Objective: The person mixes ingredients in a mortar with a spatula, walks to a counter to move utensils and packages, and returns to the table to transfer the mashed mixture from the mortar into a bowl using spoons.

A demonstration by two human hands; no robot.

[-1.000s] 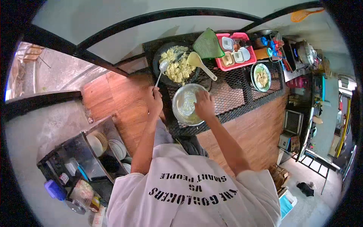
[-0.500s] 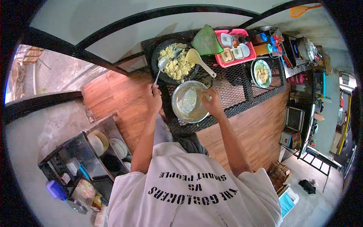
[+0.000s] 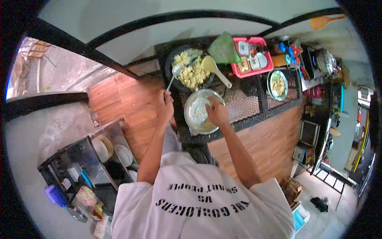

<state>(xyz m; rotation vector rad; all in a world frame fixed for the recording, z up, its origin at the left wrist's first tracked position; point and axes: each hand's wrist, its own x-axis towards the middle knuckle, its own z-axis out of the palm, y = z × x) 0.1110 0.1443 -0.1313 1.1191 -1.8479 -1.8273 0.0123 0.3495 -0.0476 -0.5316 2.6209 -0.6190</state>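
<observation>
The right hand (image 3: pixel 218 114) curls over a round silver metal bowl (image 3: pixel 190 119), fingers bunched, their hold unclear. Left of the bowl, the left hand (image 3: pixel 165 106) is wrapped around a silver metal spoon (image 3: pixel 176 71), its head against lumpy yellow food (image 3: pixel 193 77) beyond the bowl.

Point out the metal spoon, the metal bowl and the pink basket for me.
Metal spoon (image 3: pixel 177 71), head view: on its scoop end.
Metal bowl (image 3: pixel 203 123), head view: on its inner wall.
Pink basket (image 3: pixel 254 72), head view: on its near wall.
</observation>
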